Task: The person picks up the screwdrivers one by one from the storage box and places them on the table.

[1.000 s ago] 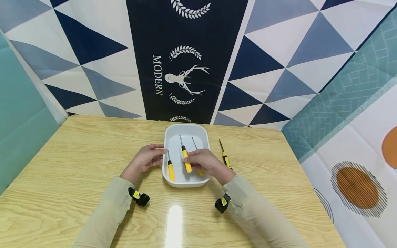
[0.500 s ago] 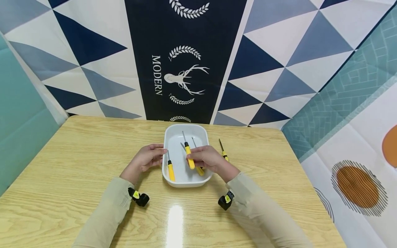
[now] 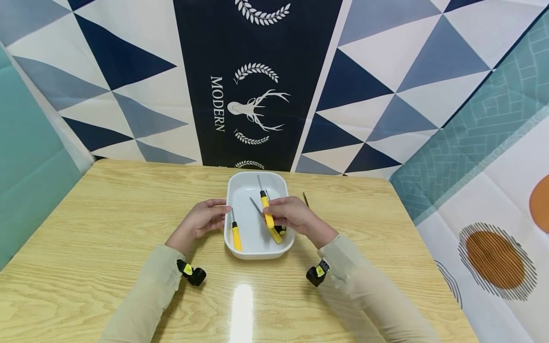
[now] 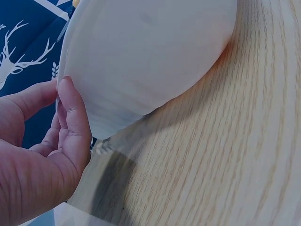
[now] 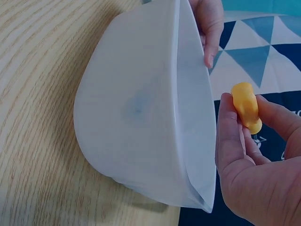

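Held screwdriver (image 3: 265,202) shifted rightward above tray (image 3: 257,256) — handle (image 5: 245,103) pinched in right grip (image 3: 291,212); left grip (image 3: 206,219) pinching tray wall.

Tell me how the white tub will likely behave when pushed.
The tub probably keeps its shape: its rim shows no bend where the left hand grips it. It would likely slide rather than tip, looking wide-bottomed on a shiny table. The leftmost yellow screwdriver inside might roll, its handle looking slim and rounded.
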`<state>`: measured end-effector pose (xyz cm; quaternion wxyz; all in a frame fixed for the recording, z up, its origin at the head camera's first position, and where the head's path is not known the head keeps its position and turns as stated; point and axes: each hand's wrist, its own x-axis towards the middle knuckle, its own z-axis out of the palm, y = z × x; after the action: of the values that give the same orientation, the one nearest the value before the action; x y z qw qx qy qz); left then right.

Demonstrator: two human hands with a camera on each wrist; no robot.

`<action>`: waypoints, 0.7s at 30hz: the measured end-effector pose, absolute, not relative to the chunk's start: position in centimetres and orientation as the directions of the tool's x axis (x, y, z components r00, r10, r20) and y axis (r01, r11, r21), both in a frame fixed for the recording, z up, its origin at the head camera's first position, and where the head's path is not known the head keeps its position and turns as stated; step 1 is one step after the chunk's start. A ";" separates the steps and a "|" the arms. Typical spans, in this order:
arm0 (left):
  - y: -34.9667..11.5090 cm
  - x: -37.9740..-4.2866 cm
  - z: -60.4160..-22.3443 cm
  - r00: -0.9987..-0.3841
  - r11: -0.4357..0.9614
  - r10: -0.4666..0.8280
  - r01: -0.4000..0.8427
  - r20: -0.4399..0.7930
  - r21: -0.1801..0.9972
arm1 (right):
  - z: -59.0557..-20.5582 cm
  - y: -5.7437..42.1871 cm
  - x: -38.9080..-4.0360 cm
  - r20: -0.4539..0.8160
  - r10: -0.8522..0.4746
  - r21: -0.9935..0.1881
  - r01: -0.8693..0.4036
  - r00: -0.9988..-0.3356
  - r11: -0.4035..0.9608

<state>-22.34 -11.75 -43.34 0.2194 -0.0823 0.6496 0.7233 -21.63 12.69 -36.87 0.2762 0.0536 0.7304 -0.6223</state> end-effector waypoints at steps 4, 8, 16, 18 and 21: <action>-11.8 -22.3 -43.3 -0.891 -0.060 0.218 -0.420 -0.399 0.906 | -36.8 13.0 -21.7 -0.471 -0.275 -0.880 0.423 -0.838 0.218; -11.8 -22.3 -43.3 -0.892 -0.067 0.221 -0.418 -0.395 0.906 | -36.7 13.3 -21.8 -0.463 -0.294 -0.885 0.421 -0.836 0.199; -11.9 -22.4 -43.4 -0.892 -0.060 0.221 -0.415 -0.393 0.908 | -36.5 13.4 -21.7 -0.464 -0.298 -0.885 0.424 -0.834 0.192; -11.9 -22.4 -43.5 -0.892 -0.062 0.223 -0.416 -0.393 0.907 | -36.4 13.5 -21.7 -0.469 -0.287 -0.882 0.430 -0.835 0.191; -11.9 -22.4 -43.5 -0.892 -0.067 0.222 -0.417 -0.394 0.906 | -36.4 13.7 -21.7 -0.463 -0.275 -0.885 0.423 -0.843 0.193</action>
<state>-22.43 -11.88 -43.46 0.2199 -0.0754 0.6465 0.7266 -21.71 13.69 -36.38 0.2757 0.0512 0.7215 -0.6331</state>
